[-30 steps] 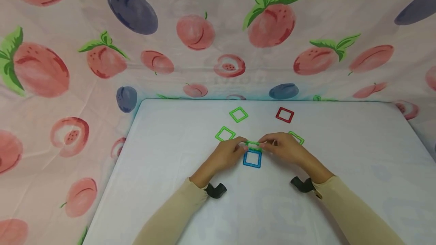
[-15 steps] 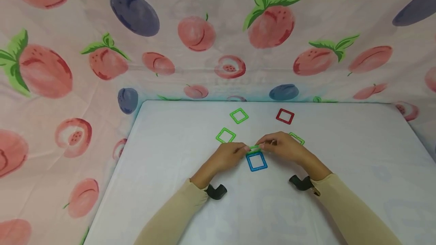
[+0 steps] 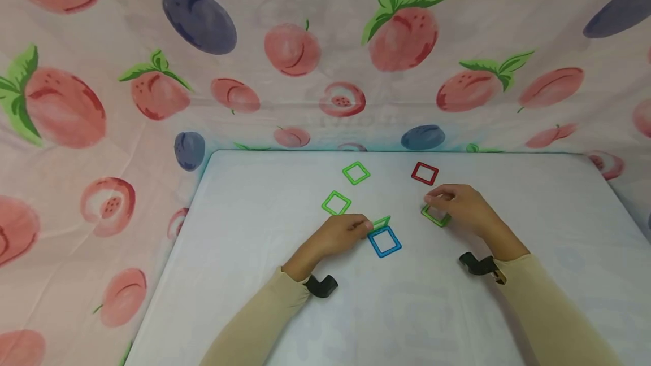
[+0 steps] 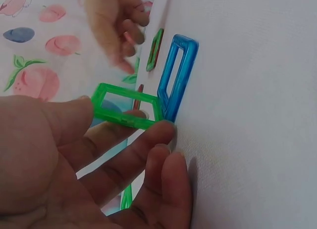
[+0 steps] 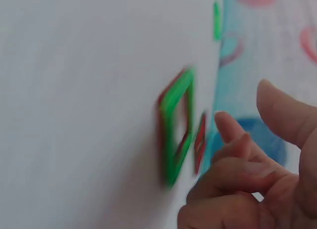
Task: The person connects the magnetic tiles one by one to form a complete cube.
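My left hand (image 3: pixel 343 235) pinches a green square magnetic tile (image 4: pixel 121 119) between thumb and fingers. The held tile stands up from the far edge of a blue square tile (image 3: pixel 390 252), which lies on the white table; in the left wrist view the green and blue tiles (image 4: pixel 184 75) meet at an edge. My right hand (image 3: pixel 465 208) is over another green tile (image 3: pixel 432 220) to the right, overlapping its far corner in the head view. In the right wrist view, thumb and fingers are spread apart beside this green tile (image 5: pixel 168 125), which has a red layer under it.
Two more green tiles lie flat, one beyond my left hand (image 3: pixel 343 197) and one farther back (image 3: pixel 363 179). A red tile (image 3: pixel 422 181) lies near the table's back. Fruit-patterned cloth (image 3: pixel 341 44) hangs behind and to the left of the white tabletop (image 3: pixel 254 196).
My right hand has let go of the upright green tile and moved right to the other green tile. The blue tile has turned and shifted slightly right; my left hand still holds the upright tile.
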A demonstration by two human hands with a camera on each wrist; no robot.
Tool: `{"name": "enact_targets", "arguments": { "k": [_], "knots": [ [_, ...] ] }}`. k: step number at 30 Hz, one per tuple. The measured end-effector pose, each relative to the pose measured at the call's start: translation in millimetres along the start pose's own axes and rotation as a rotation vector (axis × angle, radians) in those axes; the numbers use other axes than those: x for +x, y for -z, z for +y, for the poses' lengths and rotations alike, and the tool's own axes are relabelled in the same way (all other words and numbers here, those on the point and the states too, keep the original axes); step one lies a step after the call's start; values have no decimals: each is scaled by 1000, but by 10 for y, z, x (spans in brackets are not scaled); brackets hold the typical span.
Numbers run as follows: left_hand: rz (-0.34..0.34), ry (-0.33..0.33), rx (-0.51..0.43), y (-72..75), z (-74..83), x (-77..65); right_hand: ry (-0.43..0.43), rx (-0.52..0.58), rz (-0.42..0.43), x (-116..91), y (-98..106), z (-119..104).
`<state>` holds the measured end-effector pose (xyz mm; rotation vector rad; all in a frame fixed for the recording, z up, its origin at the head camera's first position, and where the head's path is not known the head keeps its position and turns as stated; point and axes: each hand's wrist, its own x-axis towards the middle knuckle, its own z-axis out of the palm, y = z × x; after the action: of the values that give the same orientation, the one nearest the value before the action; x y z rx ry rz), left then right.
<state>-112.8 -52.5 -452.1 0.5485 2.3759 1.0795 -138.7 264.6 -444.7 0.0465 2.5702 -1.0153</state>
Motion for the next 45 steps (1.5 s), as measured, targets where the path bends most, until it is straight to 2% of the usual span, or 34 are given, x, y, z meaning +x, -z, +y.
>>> {"name": "enact_targets", "arguments": {
  "k": [7, 10, 16, 30, 35, 42, 45],
  "knots": [
    [-33, 0, -4, 30, -16, -6, -89, -2, -18, 124, 165, 286],
    [-43, 7, -18, 49, -19, -22, -101, 5, -41, 159, 182, 300],
    [-51, 2, -37, 45, -40, -31, -65, -38, -59, 183, 185, 252],
    [-46, -6, 1, 49, -18, -35, -82, -14, -84, 182, 223, 353],
    [-47, -3, 3, 46, -12, -27, -113, 64, -145, 169, 244, 387],
    [-53, -5, -3, 40, 6, -2, -110, 371, -286, 87, 202, 311],
    [-57, -7, -3, 34, 20, 0, -88, 452, -331, 46, 134, 265]
  ]
}}
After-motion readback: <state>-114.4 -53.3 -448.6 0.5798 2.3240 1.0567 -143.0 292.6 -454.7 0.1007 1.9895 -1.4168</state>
